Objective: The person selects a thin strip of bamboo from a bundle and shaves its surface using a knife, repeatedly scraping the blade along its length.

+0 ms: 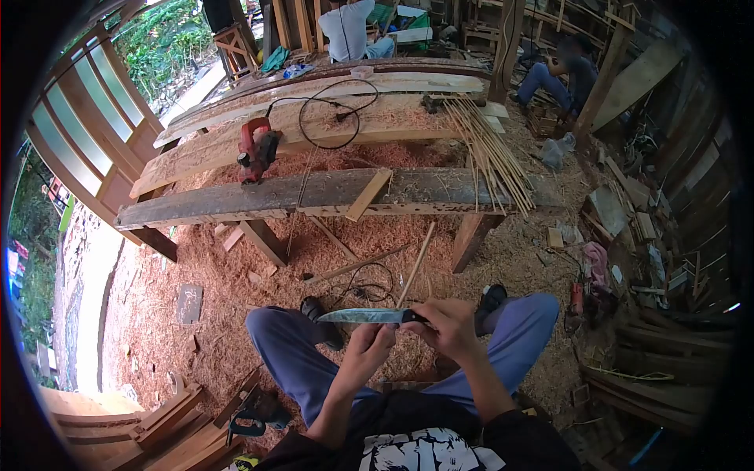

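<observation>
In front of my lap, my right hand (449,325) is closed around the black handle of a knife (357,315). Its wide grey blade points left. My left hand (369,347) is closed just below the blade, near the handle end. A thin bamboo stick (416,264) slants away from me, its near end passing behind the knife towards my left fingers. Those fingers seem to pinch the stick, though the grip itself is partly hidden.
Ahead stands a long plank bench (322,191) bearing a red power tool (255,151), a short wood piece (369,195) and a bundle of thin sticks (495,161). Shavings (220,298) cover the floor. A blue-handled tool (250,424) lies lower left. Two people sit farther back.
</observation>
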### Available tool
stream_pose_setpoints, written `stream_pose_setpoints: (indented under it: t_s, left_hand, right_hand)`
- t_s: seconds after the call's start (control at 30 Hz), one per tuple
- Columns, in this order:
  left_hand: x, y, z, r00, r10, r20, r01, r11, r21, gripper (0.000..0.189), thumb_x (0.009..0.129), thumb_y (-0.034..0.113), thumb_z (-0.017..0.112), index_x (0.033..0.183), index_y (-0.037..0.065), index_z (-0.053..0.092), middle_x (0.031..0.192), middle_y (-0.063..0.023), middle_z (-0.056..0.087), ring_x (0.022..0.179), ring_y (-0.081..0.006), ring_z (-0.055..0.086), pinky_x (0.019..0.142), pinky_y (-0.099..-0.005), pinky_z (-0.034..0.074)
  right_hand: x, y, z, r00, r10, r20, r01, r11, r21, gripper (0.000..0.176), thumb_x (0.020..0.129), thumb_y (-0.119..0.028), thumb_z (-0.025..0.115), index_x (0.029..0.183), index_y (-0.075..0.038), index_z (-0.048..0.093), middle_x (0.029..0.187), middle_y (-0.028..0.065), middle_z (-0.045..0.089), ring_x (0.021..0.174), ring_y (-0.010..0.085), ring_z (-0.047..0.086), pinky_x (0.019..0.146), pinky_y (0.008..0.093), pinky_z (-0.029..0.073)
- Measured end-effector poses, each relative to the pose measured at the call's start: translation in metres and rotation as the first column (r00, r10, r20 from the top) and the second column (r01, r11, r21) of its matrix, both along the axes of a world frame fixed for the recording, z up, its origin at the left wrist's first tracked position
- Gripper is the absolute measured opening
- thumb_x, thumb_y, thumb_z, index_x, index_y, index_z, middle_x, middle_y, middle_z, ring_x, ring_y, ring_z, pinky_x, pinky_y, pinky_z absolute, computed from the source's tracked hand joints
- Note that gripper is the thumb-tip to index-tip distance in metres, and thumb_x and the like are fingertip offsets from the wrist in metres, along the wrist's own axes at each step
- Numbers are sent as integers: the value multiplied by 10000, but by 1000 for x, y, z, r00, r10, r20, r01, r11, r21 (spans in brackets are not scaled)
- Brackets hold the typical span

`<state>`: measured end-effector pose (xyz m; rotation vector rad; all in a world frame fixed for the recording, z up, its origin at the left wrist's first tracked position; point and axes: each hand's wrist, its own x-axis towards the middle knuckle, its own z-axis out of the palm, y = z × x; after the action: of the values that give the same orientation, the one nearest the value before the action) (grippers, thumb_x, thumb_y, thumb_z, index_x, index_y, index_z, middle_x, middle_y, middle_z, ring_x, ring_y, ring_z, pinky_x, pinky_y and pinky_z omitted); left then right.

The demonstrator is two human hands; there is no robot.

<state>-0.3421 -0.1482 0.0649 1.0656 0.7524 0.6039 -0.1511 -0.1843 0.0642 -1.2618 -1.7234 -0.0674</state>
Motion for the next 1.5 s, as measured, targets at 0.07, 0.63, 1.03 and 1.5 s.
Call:
stream_pose_setpoints:
  t_s: [0.07, 0.63, 1.03, 1.5]
  left_hand:
    - [3, -1, 0, 997, 46, -59, -37, 989, 145, 256, 1047, 216, 480, 866, 41, 527, 705, 78, 401, 584, -11, 343, 491, -215, 284]
    - [-59, 22, 34, 898, 429, 98, -407, 895, -182, 129, 1041, 238, 483, 962, 144, 525, 645, 77, 344, 461, -1, 288, 392, -184, 241]
    - [-3, 30, 12, 939, 246, 241, -189, 953, -238, 133, 1057, 220, 460, 1002, 104, 495, 669, 56, 316, 499, -34, 253, 429, -223, 188]
    - [8, 8, 9, 993, -13, 116, 32, 985, -168, 172, 1067, 248, 443, 988, 100, 483, 653, 76, 318, 472, -8, 230, 409, -211, 173]
  right_hand:
    - [6, 0, 7, 994, -25, 107, 29, 999, -32, 316, 842, -416, 718, 888, -104, 697, 653, -6, 584, 534, 170, 587, 459, 320, 424]
    - [116, -27, -51, 809, -587, -10, 585, 807, -79, 321, 881, -431, 701, 859, -112, 711, 640, 44, 626, 487, 142, 561, 431, 301, 397]
    - [19, -7, -26, 980, -197, 5, 197, 980, -34, 340, 873, -395, 721, 840, -56, 703, 596, 48, 581, 466, 206, 559, 437, 321, 389]
    - [27, 16, -3, 980, -191, 64, 185, 979, 84, 336, 833, -422, 728, 871, -89, 714, 602, 8, 559, 471, 186, 533, 444, 330, 385]
